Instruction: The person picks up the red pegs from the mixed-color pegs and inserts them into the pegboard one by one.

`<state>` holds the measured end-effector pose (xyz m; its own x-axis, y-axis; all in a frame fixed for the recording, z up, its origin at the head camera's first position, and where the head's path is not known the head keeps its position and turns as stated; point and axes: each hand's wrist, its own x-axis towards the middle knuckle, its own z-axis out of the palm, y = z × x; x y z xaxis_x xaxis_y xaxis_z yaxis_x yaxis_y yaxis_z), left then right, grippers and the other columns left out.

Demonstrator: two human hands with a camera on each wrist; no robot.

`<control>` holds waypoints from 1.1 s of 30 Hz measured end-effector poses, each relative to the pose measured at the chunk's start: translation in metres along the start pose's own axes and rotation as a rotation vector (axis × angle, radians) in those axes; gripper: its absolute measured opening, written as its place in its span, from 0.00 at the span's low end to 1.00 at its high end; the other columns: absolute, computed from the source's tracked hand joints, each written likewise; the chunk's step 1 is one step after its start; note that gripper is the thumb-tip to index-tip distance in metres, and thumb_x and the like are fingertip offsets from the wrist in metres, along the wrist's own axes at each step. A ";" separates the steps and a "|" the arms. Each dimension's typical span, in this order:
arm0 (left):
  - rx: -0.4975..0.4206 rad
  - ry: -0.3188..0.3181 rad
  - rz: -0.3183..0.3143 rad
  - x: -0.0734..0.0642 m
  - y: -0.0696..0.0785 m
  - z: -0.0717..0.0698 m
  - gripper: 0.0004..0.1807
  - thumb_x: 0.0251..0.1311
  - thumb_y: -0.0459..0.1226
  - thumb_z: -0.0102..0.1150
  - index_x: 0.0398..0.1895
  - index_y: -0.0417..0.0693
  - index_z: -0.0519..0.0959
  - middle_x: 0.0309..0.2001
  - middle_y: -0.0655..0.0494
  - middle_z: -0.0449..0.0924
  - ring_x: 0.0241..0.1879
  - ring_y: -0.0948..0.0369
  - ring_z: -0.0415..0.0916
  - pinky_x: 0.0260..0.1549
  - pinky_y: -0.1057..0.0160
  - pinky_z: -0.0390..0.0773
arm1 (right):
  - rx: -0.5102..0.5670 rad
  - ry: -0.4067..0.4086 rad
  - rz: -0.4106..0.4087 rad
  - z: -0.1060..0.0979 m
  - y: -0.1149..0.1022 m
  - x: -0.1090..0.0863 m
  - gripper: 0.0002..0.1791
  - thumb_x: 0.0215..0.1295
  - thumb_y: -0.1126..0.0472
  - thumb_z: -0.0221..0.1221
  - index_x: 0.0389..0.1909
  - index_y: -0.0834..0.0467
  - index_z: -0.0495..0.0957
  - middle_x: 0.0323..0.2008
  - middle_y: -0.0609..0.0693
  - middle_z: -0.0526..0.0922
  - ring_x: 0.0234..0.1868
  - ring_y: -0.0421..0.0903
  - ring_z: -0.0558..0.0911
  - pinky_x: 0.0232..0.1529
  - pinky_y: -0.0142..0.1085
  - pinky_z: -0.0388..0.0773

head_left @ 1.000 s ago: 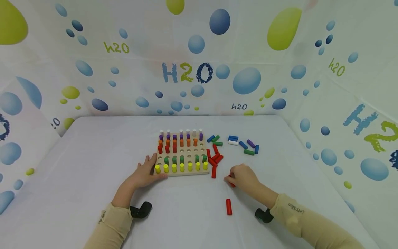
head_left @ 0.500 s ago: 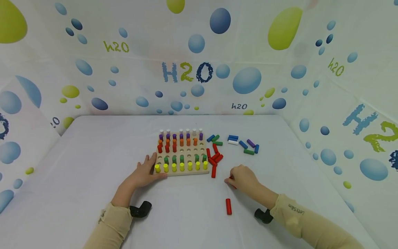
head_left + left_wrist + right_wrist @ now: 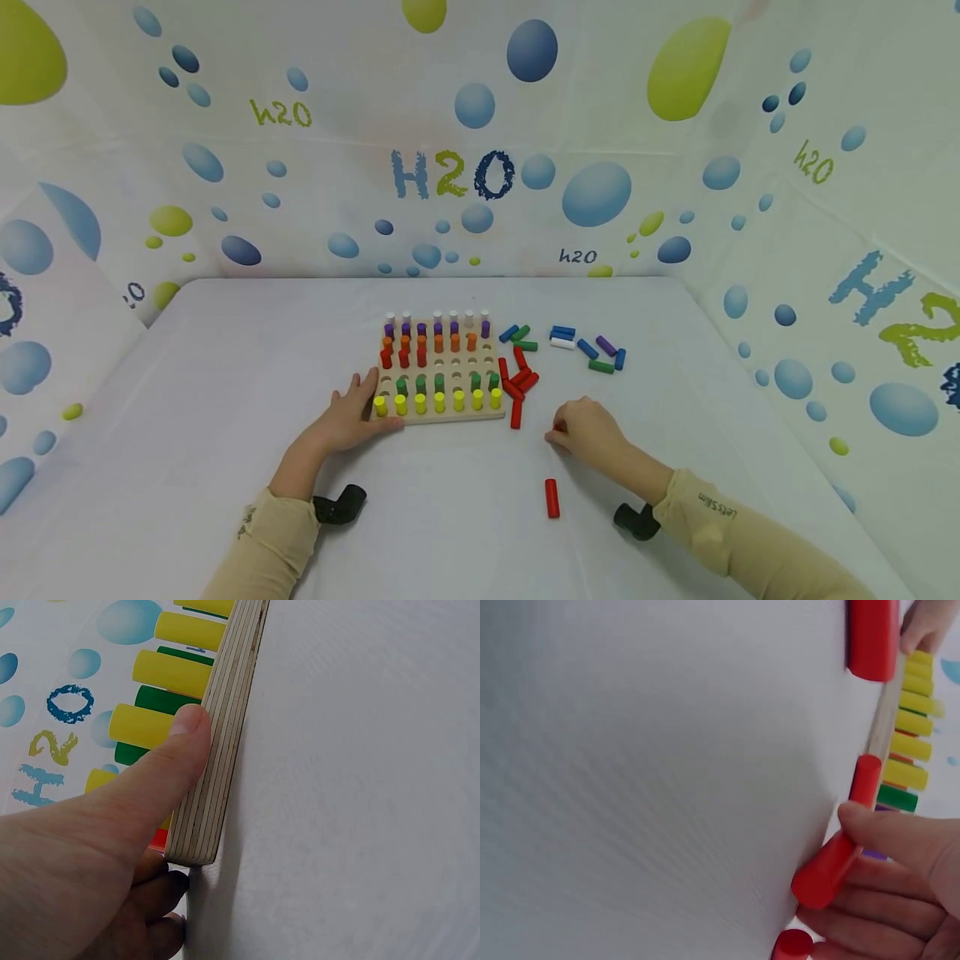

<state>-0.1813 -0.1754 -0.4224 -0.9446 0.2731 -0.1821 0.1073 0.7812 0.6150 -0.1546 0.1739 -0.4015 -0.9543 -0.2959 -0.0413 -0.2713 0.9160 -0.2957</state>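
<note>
At the front left corner of a wooden pegboard (image 3: 465,418), my left hand (image 3: 348,421) holds the board. Its thumb (image 3: 184,739) lies against the layered front edge, and the other fingers are at the left side. Upright pegs fill much of the board: yellow in front, then green, red, orange, purple and white. Right of the board, my right hand (image 3: 588,429) pinches a red peg (image 3: 821,877) between thumb and fingers, low by the table. In the head view, the fingers cover that peg.
Several loose red pegs (image 3: 517,414) lie along the board's right side. Farther back are blue pegs (image 3: 587,349), green pegs (image 3: 601,367), a white peg (image 3: 562,343) and a purple peg (image 3: 606,345). A single red peg (image 3: 552,498) lies nearer the front.
The red peg under my right hand showed in the head view before; now the fingers hide it. Those fingertips have drawn slightly rightward. My left hand and the board stay put.
</note>
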 end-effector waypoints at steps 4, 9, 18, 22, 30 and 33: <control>-0.003 -0.005 -0.007 0.001 -0.002 0.000 0.57 0.51 0.58 0.59 0.70 0.34 0.40 0.68 0.31 0.39 0.68 0.39 0.30 0.61 0.39 0.31 | 0.129 -0.005 0.033 -0.001 0.005 0.003 0.08 0.48 0.57 0.69 0.28 0.57 0.84 0.23 0.44 0.82 0.24 0.38 0.75 0.27 0.27 0.75; -0.007 -0.008 -0.011 0.002 -0.004 0.001 0.57 0.50 0.58 0.59 0.70 0.35 0.39 0.69 0.32 0.38 0.68 0.40 0.30 0.61 0.39 0.31 | 0.337 0.005 0.050 -0.001 0.015 0.006 0.08 0.51 0.59 0.67 0.32 0.58 0.84 0.26 0.44 0.82 0.24 0.38 0.77 0.27 0.28 0.77; -0.009 -0.005 -0.008 0.003 -0.005 0.001 0.58 0.50 0.59 0.59 0.70 0.35 0.39 0.69 0.31 0.38 0.68 0.40 0.29 0.61 0.39 0.30 | 0.636 0.062 0.072 -0.002 0.034 0.010 0.14 0.55 0.57 0.64 0.39 0.61 0.82 0.32 0.50 0.84 0.31 0.43 0.82 0.32 0.32 0.79; -0.008 -0.004 -0.006 0.003 -0.006 0.001 0.58 0.50 0.58 0.60 0.70 0.35 0.39 0.69 0.32 0.38 0.68 0.40 0.29 0.61 0.39 0.30 | 0.718 0.089 0.099 -0.003 0.039 0.012 0.15 0.56 0.57 0.63 0.41 0.62 0.81 0.35 0.53 0.84 0.35 0.45 0.83 0.34 0.32 0.79; -0.013 -0.005 -0.012 0.002 -0.004 0.001 0.58 0.50 0.58 0.60 0.70 0.35 0.39 0.69 0.31 0.38 0.68 0.40 0.29 0.61 0.39 0.30 | 0.842 0.189 0.093 -0.011 0.038 0.015 0.16 0.59 0.58 0.61 0.45 0.64 0.79 0.40 0.57 0.83 0.40 0.48 0.83 0.44 0.32 0.77; -0.011 -0.005 -0.009 0.001 -0.004 0.000 0.58 0.50 0.58 0.60 0.70 0.34 0.40 0.68 0.31 0.39 0.68 0.40 0.30 0.61 0.39 0.30 | 0.862 0.213 0.093 -0.016 0.035 0.016 0.16 0.59 0.58 0.61 0.45 0.63 0.79 0.41 0.57 0.83 0.41 0.47 0.83 0.45 0.33 0.76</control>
<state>-0.1830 -0.1777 -0.4249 -0.9438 0.2692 -0.1917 0.0954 0.7772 0.6220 -0.1814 0.2057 -0.3977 -0.9941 -0.0951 0.0518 -0.0848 0.3863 -0.9185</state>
